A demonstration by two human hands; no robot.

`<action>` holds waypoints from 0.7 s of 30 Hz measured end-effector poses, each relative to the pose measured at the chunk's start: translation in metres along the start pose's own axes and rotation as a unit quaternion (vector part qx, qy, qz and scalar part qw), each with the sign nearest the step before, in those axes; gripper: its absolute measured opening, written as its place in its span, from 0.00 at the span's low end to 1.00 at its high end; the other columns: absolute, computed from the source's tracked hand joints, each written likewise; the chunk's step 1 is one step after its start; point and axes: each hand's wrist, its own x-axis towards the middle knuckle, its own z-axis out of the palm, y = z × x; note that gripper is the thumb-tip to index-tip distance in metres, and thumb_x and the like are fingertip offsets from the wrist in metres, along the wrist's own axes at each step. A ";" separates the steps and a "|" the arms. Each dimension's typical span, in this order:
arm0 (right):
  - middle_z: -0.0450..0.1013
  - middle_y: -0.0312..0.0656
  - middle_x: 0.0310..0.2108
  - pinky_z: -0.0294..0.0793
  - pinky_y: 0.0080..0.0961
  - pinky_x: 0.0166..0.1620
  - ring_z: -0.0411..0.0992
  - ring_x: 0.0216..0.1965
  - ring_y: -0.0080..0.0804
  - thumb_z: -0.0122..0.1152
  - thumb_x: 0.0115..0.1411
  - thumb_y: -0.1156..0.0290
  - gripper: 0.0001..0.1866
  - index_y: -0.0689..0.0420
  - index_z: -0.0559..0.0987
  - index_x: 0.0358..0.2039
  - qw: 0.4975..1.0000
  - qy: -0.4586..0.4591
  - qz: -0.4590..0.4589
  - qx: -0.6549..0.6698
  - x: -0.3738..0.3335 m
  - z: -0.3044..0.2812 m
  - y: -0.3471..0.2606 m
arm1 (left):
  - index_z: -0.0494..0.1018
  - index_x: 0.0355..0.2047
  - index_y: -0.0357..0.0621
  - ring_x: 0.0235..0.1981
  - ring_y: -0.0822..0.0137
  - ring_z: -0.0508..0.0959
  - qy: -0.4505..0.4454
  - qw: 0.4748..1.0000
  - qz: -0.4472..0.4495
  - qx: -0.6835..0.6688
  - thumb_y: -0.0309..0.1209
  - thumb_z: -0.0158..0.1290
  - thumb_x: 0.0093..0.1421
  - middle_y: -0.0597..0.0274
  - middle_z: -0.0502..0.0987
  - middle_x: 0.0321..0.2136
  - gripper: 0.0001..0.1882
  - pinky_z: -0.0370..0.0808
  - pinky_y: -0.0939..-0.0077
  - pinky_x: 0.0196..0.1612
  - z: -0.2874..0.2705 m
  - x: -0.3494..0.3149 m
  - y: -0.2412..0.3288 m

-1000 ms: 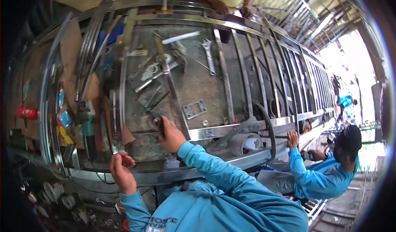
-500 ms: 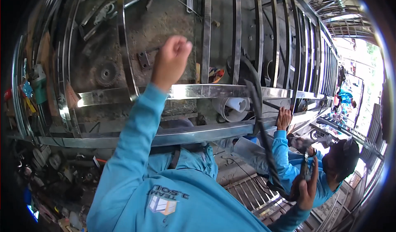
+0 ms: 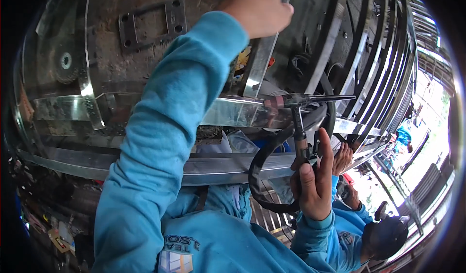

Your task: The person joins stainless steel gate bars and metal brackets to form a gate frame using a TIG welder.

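Note:
In my right hand [image 3: 318, 188] is a TIG welding torch [image 3: 297, 120]. The fingers close round its lower handle while the index finger points up. Its dark head lies crosswise above the polished steel rail [image 3: 233, 113], and a black cable [image 3: 262, 168] loops beside it. My left hand [image 3: 257, 11] is closed in a fist above the upright steel bars [image 3: 266, 62] at the top. I cannot see what its fingers hold, if anything. My left sleeve covers part of the rail. A flat metal plate with holes [image 3: 150, 23] lies left of that hand.
A co-worker's hand [image 3: 343, 159] rests on the frame right of the torch, with the co-worker's dark-covered head [image 3: 386, 236] below. A round disc [image 3: 65, 67] lies at left. A nearer steel rail [image 3: 141, 166] runs in front of my body. More bars stretch away at right.
My right hand has brought the torch up and left over the rails, from low beside the co-worker. My left fist has moved right and up. My view has shifted closer to the frame.

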 end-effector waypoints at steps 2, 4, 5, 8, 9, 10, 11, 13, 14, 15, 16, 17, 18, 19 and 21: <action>0.71 0.39 0.33 0.54 0.14 0.20 0.60 0.16 0.14 0.52 0.75 0.63 0.39 0.53 0.45 0.77 1.000 0.013 0.005 -0.018 0.008 0.011 0.002 | 0.78 0.35 0.28 0.41 0.43 0.84 0.061 0.996 0.050 0.040 0.38 0.52 0.67 0.38 0.82 0.36 0.19 0.79 0.50 0.46 0.016 0.004 -0.008; 0.71 0.39 0.31 0.54 0.14 0.20 0.60 0.16 0.15 0.52 0.74 0.62 0.39 0.56 0.45 0.77 0.999 0.027 0.010 -0.039 0.014 0.017 0.002 | 0.79 0.34 0.30 0.39 0.43 0.84 0.027 0.971 0.155 0.180 0.36 0.51 0.66 0.38 0.83 0.35 0.17 0.79 0.50 0.45 0.013 0.008 -0.013; 0.71 0.39 0.31 0.54 0.14 0.20 0.60 0.16 0.15 0.52 0.74 0.62 0.39 0.56 0.45 0.77 0.998 0.024 0.016 -0.047 0.015 0.017 0.001 | 0.81 0.34 0.32 0.37 0.43 0.84 -0.009 0.910 0.266 0.317 0.34 0.51 0.66 0.38 0.83 0.34 0.16 0.80 0.51 0.44 0.009 0.011 -0.016; 0.71 0.40 0.40 0.60 0.13 0.28 0.62 0.26 0.14 0.52 0.75 0.62 0.40 0.56 0.43 0.77 0.997 -0.007 0.006 -0.074 0.018 0.020 0.001 | 0.84 0.36 0.36 0.36 0.43 0.85 -0.019 0.887 0.303 0.349 0.33 0.50 0.66 0.39 0.83 0.35 0.15 0.81 0.53 0.42 -0.004 0.006 -0.011; 0.71 0.40 0.40 0.60 0.13 0.28 0.62 0.26 0.14 0.52 0.75 0.62 0.40 0.56 0.43 0.77 0.997 -0.011 0.009 -0.079 0.017 0.020 0.002 | 0.84 0.38 0.37 0.37 0.44 0.85 -0.042 0.869 0.299 0.391 0.34 0.51 0.66 0.40 0.84 0.35 0.15 0.82 0.54 0.42 -0.005 0.005 -0.008; 0.71 0.40 0.41 0.61 0.14 0.30 0.63 0.28 0.15 0.53 0.74 0.62 0.40 0.58 0.43 0.77 0.995 0.001 0.010 -0.096 0.016 0.018 0.004 | 0.84 0.41 0.36 0.41 0.44 0.85 -0.022 0.919 0.264 0.293 0.32 0.50 0.66 0.43 0.84 0.37 0.15 0.81 0.55 0.47 -0.022 -0.017 -0.003; 0.71 0.41 0.42 0.61 0.14 0.32 0.63 0.30 0.16 0.53 0.74 0.62 0.41 0.59 0.42 0.76 0.994 0.012 0.010 -0.113 0.015 0.016 0.004 | 0.84 0.41 0.36 0.41 0.44 0.85 -0.022 0.921 0.262 0.288 0.32 0.50 0.66 0.43 0.84 0.37 0.15 0.81 0.55 0.47 -0.020 -0.017 0.002; 0.71 0.42 0.43 0.64 0.16 0.34 0.64 0.31 0.18 0.51 0.74 0.66 0.40 0.62 0.42 0.76 0.992 0.009 0.012 -0.128 0.012 0.015 0.004 | 0.83 0.42 0.36 0.48 0.45 0.83 0.012 0.994 0.078 0.075 0.30 0.50 0.65 0.43 0.84 0.44 0.15 0.80 0.57 0.52 -0.025 -0.022 0.015; 0.71 0.42 0.43 0.65 0.18 0.36 0.65 0.32 0.19 0.49 0.74 0.68 0.38 0.64 0.42 0.75 0.988 0.011 0.010 -0.153 0.011 0.014 0.004 | 0.83 0.45 0.37 0.54 0.47 0.81 -0.019 0.998 -0.026 -0.045 0.30 0.49 0.65 0.44 0.82 0.50 0.16 0.79 0.59 0.56 -0.035 -0.027 0.025; 0.70 0.42 0.44 0.67 0.19 0.38 0.65 0.33 0.20 0.48 0.73 0.71 0.37 0.65 0.43 0.75 0.984 0.010 0.005 -0.177 0.012 0.014 0.004 | 0.83 0.45 0.37 0.54 0.47 0.81 -0.017 0.998 -0.030 -0.046 0.30 0.49 0.65 0.44 0.82 0.50 0.16 0.79 0.59 0.56 -0.033 -0.027 0.024; 0.70 0.42 0.44 0.67 0.19 0.38 0.65 0.33 0.20 0.48 0.73 0.71 0.37 0.65 0.43 0.75 0.984 0.007 0.005 -0.179 0.013 0.013 0.006 | 0.83 0.45 0.37 0.54 0.47 0.81 -0.011 0.998 -0.045 -0.040 0.30 0.49 0.66 0.44 0.82 0.50 0.16 0.79 0.59 0.56 -0.031 -0.025 0.026; 0.71 0.42 0.41 0.64 0.17 0.32 0.64 0.28 0.18 0.47 0.74 0.70 0.36 0.62 0.44 0.76 0.969 0.008 -0.042 -0.242 0.014 0.010 0.011 | 0.83 0.45 0.38 0.54 0.48 0.81 -0.004 0.998 -0.060 -0.035 0.31 0.49 0.66 0.44 0.82 0.51 0.16 0.79 0.59 0.57 -0.029 -0.025 0.026; 0.72 0.42 0.38 0.62 0.15 0.26 0.64 0.23 0.17 0.46 0.74 0.70 0.35 0.59 0.45 0.76 0.948 0.011 -0.090 -0.305 0.014 0.008 0.013 | 0.83 0.46 0.38 0.53 0.48 0.82 0.021 0.997 -0.032 -0.066 0.32 0.48 0.68 0.44 0.83 0.49 0.16 0.79 0.59 0.57 -0.028 -0.028 0.021; 0.72 0.42 0.38 0.62 0.15 0.26 0.64 0.23 0.17 0.46 0.74 0.70 0.35 0.59 0.45 0.76 0.947 0.010 -0.090 -0.308 0.014 0.005 0.010 | 0.83 0.46 0.38 0.53 0.48 0.82 0.022 0.997 -0.033 -0.069 0.32 0.48 0.68 0.44 0.83 0.49 0.16 0.79 0.59 0.57 -0.030 -0.029 0.021; 0.71 0.44 0.43 0.64 0.16 0.29 0.65 0.28 0.18 0.46 0.73 0.72 0.35 0.59 0.46 0.76 0.899 -0.004 -0.127 -0.420 0.011 0.000 0.006 | 0.83 0.46 0.39 0.53 0.49 0.82 -0.007 0.988 -0.073 -0.133 0.31 0.49 0.68 0.44 0.83 0.49 0.15 0.79 0.60 0.57 -0.035 -0.029 0.022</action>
